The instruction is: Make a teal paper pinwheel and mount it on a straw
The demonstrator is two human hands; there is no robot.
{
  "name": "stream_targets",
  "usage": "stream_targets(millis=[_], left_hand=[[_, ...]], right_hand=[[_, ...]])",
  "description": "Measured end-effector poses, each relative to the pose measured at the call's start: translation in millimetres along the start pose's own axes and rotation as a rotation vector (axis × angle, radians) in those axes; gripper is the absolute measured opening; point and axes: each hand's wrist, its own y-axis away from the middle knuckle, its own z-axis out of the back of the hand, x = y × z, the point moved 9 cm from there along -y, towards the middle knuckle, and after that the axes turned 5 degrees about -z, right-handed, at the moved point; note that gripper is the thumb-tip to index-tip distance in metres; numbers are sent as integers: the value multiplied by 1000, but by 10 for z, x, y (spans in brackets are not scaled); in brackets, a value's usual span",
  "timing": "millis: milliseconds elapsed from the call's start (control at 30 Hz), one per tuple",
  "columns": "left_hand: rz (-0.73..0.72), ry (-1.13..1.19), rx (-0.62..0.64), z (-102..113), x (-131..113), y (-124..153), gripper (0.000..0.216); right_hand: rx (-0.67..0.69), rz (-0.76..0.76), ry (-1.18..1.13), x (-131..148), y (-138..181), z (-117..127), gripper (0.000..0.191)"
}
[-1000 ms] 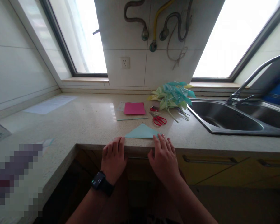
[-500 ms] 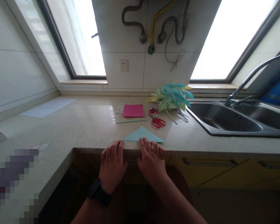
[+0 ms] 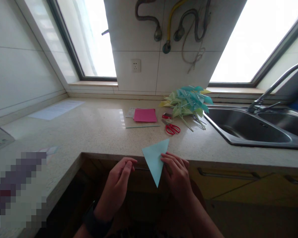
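A light blue sheet of paper, folded into a triangle, is held up at the counter's front edge with one corner pointing down. My right hand pinches its right side, fingers on the front face and the thumb hidden behind. To the left of the paper, apart from it, is my left hand, its fingers curled and thumb drawn in against them, with nothing visible in them. Farther back on the counter lie a pink stack of paper, a thin pale stick and red-handled scissors.
Blue and pale green paper pinwheels are piled near the wall, beside the steel sink. A small red-and-black object sits by the scissors. White printed sheets lie at the back left. Drawer handles project below the counter.
The folded paper has come up off the counter and turned, gripped in my right hand. My left hand has left the counter edge and curled its fingers. The view has shifted slightly.
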Motion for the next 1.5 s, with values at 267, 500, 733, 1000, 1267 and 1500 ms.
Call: stream_targets(millis=[267, 500, 733, 1000, 1267, 1500], left_hand=[[386, 617, 275, -604, 407, 263, 73], [542, 851, 106, -683, 520, 355, 39], [541, 931, 66, -659, 515, 423, 48], [504, 956, 113, -550, 452, 518, 37], [415, 855, 228, -557, 326, 615, 29], [347, 724, 348, -576, 123, 679, 39]], right_hand=[[60, 79, -241, 160, 271, 24, 22], [163, 164, -305, 323, 446, -90, 29], [204, 110, -337, 401, 468, -44, 26], [154, -94, -484, 307, 440, -9, 15], [288, -604, -953, 141, 558, -165, 13], [294, -655, -934, 143, 619, -128, 14]])
